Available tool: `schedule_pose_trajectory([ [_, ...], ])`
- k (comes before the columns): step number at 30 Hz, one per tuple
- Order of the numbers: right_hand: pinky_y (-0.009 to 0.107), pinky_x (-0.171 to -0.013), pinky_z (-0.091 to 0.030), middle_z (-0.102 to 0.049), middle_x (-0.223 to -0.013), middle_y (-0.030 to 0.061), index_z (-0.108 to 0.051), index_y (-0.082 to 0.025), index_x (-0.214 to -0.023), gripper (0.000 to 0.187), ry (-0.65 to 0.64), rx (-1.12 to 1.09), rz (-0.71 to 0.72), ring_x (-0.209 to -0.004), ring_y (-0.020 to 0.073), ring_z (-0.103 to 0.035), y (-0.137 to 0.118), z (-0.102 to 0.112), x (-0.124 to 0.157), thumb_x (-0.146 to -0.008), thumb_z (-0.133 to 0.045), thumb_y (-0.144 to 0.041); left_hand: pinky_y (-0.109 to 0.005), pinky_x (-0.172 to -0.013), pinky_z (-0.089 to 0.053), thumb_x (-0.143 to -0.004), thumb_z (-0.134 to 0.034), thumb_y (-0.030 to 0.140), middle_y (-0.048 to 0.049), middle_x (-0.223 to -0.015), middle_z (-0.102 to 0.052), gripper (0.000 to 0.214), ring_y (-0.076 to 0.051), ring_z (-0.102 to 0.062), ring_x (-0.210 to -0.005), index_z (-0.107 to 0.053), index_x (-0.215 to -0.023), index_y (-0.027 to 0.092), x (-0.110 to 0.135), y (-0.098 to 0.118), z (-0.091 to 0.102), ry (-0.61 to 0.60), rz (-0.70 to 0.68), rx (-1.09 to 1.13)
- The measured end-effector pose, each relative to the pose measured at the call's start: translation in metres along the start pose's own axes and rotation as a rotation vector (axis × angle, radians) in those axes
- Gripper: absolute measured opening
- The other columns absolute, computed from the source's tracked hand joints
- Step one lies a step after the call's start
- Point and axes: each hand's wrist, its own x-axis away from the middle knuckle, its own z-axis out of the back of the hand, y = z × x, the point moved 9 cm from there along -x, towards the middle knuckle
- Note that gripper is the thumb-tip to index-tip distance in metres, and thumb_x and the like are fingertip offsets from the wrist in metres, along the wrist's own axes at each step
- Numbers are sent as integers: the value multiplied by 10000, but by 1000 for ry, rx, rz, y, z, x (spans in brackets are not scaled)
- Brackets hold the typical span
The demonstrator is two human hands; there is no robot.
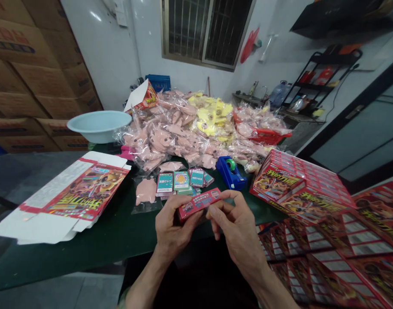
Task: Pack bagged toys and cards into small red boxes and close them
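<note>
A small red printed box [199, 204] is held level over the near table edge. My left hand [174, 223] is closed around its left end, thumb on the near side. At the right end my right hand [233, 221] is closed too, its index finger on the box's top corner and its thumb at the end; the end itself is partly hidden by the fingers. Just beyond the box lie stacks of printed cards [181, 180] and a pink figure in a clear bag [146, 191]. A blue tape dispenser [231, 174] with green tape stands behind my right hand.
Flattened red cartons [83, 189] lie on the green table [119, 234] at left. A large heap of bagged pink and yellow figures [183, 128] fills the back, beside a pale blue basin [100, 122]. Red boxes [296, 184] are stacked at right, with more [338, 253] below.
</note>
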Motion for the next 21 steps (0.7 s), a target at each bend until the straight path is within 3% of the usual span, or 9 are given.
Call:
schedule_pose_trajectory([
  [4,134,-328,-346,-586,-585,-87,-398,-235,-911,304,14,12,-6,-389,51,-440,1,1,-1,-760,-654,-299,-245,-623,-517,-709,-713,172,-18,-831,-647,277,-136,-630,-709,-574,-948,191,-1,1,1,-12,-13,-32],
  [7,131,-314,-334,-588,-581,-86,-400,-232,-900,311,18,26,-16,-375,50,-433,1,0,-1,-753,-660,-316,-255,-641,-515,-727,-697,163,-23,-838,-643,298,-139,-617,-729,-569,-994,198,-5,9,-1,-67,-95,-54],
  [12,127,-306,-312,-588,-575,-83,-406,-228,-897,309,25,56,-30,-369,48,-422,-2,-1,-1,-744,-660,-313,-232,-613,-484,-791,-596,85,-17,-848,-560,395,-120,-563,-743,-560,-1146,253,-11,19,-13,-306,-241,-107],
  [16,125,-317,-322,-583,-568,-89,-402,-229,-893,289,26,55,-33,-375,47,-425,-3,-2,-2,-745,-644,-282,-226,-608,-472,-840,-520,84,-25,-902,-490,448,-112,-534,-752,-518,-1236,291,-12,18,-23,-464,-237,-171],
  [21,127,-327,-328,-598,-554,-89,-387,-228,-885,313,37,43,-43,-380,50,-442,2,-3,-3,-732,-657,-273,-226,-627,-484,-827,-530,64,-32,-909,-490,410,-114,-540,-776,-544,-1201,229,-16,19,-20,-438,-210,-90],
])
